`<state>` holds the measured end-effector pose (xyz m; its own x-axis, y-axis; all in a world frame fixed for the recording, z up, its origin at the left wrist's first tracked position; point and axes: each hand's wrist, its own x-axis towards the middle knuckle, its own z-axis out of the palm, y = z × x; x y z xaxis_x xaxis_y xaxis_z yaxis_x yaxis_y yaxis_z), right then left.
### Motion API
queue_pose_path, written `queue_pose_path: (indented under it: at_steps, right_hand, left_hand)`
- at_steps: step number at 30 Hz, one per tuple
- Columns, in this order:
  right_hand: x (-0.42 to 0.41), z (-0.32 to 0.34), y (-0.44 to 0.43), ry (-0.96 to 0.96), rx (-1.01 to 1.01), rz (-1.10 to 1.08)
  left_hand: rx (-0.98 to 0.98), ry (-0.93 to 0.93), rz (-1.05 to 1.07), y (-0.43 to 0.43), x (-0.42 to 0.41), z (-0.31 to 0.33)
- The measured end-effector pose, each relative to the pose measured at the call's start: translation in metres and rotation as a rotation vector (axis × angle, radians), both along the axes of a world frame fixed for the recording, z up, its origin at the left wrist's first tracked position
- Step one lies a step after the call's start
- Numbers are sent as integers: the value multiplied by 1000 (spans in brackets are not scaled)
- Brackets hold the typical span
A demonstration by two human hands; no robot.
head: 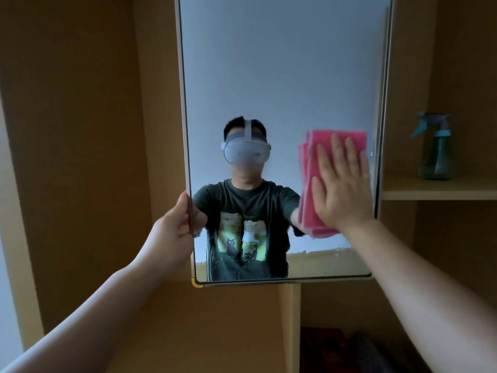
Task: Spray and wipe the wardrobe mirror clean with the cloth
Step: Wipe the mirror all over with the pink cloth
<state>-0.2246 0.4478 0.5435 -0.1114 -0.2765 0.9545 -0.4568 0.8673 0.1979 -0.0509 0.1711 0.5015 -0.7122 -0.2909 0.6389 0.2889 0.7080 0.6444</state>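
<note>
The folded pink cloth, merely pressed by the flat-open right grip, could be dropped. The framed wardrobe mirror is clasped by the left grip.

The mirror was smooth, glossy glass; the pink cloth looked soft and fuzzy; the spray bottle was translucent green plastic.

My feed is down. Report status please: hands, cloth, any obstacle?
Left hand grips mirror edge. Right hand flat, pressing pink cloth on it. Spray bottle aside on shelf; no obstacle.
</note>
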Motion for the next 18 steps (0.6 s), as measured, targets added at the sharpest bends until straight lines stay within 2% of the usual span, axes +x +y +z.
queue_pose_path:
  at_steps: [7, 18]
  right_hand:
    - [-6, 13, 16, 2, -38, -24]
    - [-11, -9, 26, -11, -76, -29]
  left_hand:
    - [-31, 27, 6, 2, 3, 2]
    - [-17, -26, 41, 3, 4, 4]
